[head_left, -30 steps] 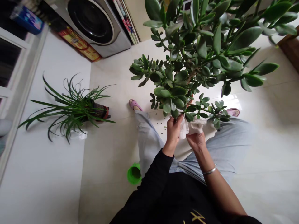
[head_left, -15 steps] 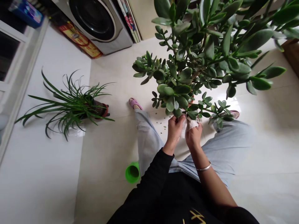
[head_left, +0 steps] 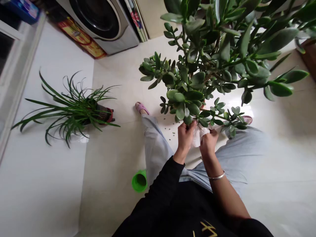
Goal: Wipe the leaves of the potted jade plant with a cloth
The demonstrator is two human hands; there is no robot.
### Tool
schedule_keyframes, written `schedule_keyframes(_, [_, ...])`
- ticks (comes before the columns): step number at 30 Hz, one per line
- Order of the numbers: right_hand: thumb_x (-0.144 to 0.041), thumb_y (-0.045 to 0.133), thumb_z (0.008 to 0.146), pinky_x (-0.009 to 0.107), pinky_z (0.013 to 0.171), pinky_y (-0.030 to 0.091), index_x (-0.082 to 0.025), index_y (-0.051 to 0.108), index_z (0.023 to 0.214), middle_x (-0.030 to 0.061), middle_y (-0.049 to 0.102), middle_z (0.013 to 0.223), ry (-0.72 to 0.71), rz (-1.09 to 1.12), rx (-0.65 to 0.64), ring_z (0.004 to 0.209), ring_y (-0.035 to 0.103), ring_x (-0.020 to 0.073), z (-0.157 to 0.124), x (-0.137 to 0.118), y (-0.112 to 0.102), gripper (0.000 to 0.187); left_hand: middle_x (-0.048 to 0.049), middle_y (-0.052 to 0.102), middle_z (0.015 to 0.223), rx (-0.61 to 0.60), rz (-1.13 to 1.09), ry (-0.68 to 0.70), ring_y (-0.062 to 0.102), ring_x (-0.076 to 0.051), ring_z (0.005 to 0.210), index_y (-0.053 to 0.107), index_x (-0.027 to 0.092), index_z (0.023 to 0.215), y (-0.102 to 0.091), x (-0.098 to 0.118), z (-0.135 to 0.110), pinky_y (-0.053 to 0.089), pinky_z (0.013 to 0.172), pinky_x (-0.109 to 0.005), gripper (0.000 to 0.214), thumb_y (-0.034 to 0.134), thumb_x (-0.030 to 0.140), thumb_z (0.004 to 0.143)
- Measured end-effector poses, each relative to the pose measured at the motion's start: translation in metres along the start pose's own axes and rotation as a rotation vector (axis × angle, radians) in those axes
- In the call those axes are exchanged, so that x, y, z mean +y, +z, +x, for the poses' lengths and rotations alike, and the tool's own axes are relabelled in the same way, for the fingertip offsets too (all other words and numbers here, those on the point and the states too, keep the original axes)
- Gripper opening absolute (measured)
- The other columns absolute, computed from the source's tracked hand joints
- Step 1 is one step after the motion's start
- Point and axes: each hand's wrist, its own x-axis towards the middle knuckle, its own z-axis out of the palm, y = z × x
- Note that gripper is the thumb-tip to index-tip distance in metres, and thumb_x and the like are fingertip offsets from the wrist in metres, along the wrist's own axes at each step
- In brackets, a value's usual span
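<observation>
A big jade plant (head_left: 209,56) with thick green leaves fills the upper right, its lower branches hanging over my lap. My left hand (head_left: 185,136) pinches a low leaf at the plant's bottom edge. My right hand (head_left: 208,143) is closed on a white cloth (head_left: 198,135) and presses it up against the same low leaves, right beside the left hand. A silver bracelet (head_left: 216,176) circles my right wrist. The plant's pot is hidden behind leaves and my hands.
A spiky long-leaved plant in a dark red pot (head_left: 103,113) stands on the floor to the left. A green cup (head_left: 139,181) sits by my left leg. A washing machine (head_left: 103,23) is at the back. Small leaf bits (head_left: 170,129) dot the tiles between my pink slippers (head_left: 140,107).
My right hand has risen from under the cloth and closed in beside the left hand, bunching the cloth against the leaves. The left hand keeps its hold.
</observation>
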Motion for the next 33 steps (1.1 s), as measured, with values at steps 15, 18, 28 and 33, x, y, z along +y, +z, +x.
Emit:
schedule_keyframes(15, [-0.030, 0.072, 0.061, 0.035, 0.078, 0.059, -0.020, 0.075, 0.078, 0.0047, 0.078, 0.079, -0.123, -0.118, 0.022, 0.079, 0.070, 0.0221, 0.003, 0.012, -0.012, 0.019, 0.0003, 0.065, 0.068, 0.024, 0.102, 0.066, 0.057, -0.013, 0.069, 0.071, 0.016, 0.079, -0.009, -0.004, 0.001, 0.047, 0.069, -0.024, 0.040, 0.078, 0.055, 0.085])
schedule_keyframes(18, [-0.025, 0.071, 0.059, 0.034, 0.079, 0.059, -0.019, 0.075, 0.082, 0.0030, 0.078, 0.082, -0.076, -0.009, 0.002, 0.076, 0.070, 0.0192, 0.003, 0.015, -0.015, 0.023, 0.0005, 0.061, 0.066, -0.016, 0.110, 0.061, 0.055, -0.013, 0.064, 0.068, 0.017, 0.077, -0.014, -0.007, -0.002, 0.047, 0.064, -0.024, 0.046, 0.072, 0.061, 0.089])
schedule_keyframes(28, [-0.023, 0.071, 0.056, 0.029, 0.063, 0.054, -0.018, 0.068, 0.075, -0.0006, 0.068, 0.067, -0.046, -0.035, 0.017, 0.063, 0.062, 0.0149, 0.006, 0.024, -0.025, 0.020, -0.0008, 0.069, 0.074, -0.045, 0.073, 0.013, 0.059, -0.013, 0.067, 0.069, 0.017, 0.086, -0.024, -0.003, -0.004, 0.047, 0.064, -0.023, 0.046, 0.081, 0.061, 0.079])
schedule_keyframes(33, [-0.032, 0.086, 0.056, 0.028, 0.068, 0.055, -0.020, 0.066, 0.079, -0.0031, 0.067, 0.071, 0.050, 0.059, 0.016, 0.065, 0.061, 0.0126, 0.005, 0.030, -0.038, 0.033, 0.0054, 0.053, 0.065, -0.009, 0.025, 0.006, 0.049, -0.009, 0.063, 0.056, 0.019, 0.072, -0.036, -0.011, -0.011, 0.042, 0.061, -0.020, 0.052, 0.085, 0.062, 0.075])
